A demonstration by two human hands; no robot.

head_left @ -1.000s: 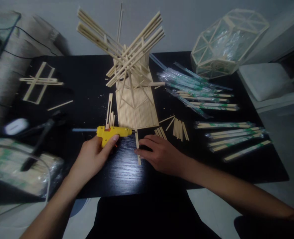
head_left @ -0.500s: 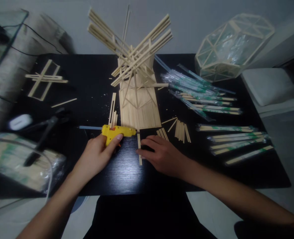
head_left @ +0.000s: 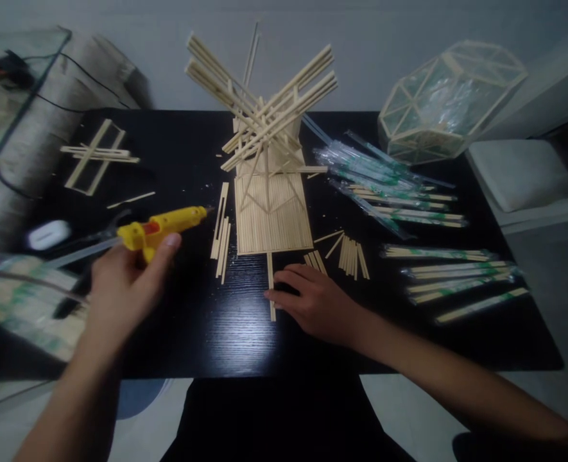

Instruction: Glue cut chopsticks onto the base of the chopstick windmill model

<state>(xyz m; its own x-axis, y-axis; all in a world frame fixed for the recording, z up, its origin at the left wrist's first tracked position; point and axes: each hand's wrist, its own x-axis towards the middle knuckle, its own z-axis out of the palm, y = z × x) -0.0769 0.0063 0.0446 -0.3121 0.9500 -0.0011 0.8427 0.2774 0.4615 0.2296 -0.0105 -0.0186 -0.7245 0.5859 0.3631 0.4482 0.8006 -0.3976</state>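
Note:
My left hand point(head_left: 127, 282) is wrapped round a yellow glue gun point(head_left: 168, 222), raised over the left half of the black table, its nozzle pointing right. With bent fingers my right hand point(head_left: 312, 298) grips a thin pair of wooden sticks point(head_left: 271, 273) near the table's front. The far end of these sticks touches or lies close to the lower edge of a slatted wooden panel point(head_left: 274, 224). Above that panel stands a windmill-like structure with crossed stick blades point(head_left: 264, 125). Short loose sticks point(head_left: 222, 247) lie left of the panel.
Small sticks point(head_left: 351, 256) are fanned out right of the panel. Wrapped stick bundles point(head_left: 418, 215) cover the table's right side. A faceted wooden frame point(head_left: 450, 102) stands behind them. At the left are a crossed stick frame point(head_left: 91, 157), a white case point(head_left: 49, 235) and a large wrapped pack point(head_left: 28, 305).
My left hand has moved left and up with the glue gun, away from the sticks and the panel's edge. My right hand has stayed at the sticks.

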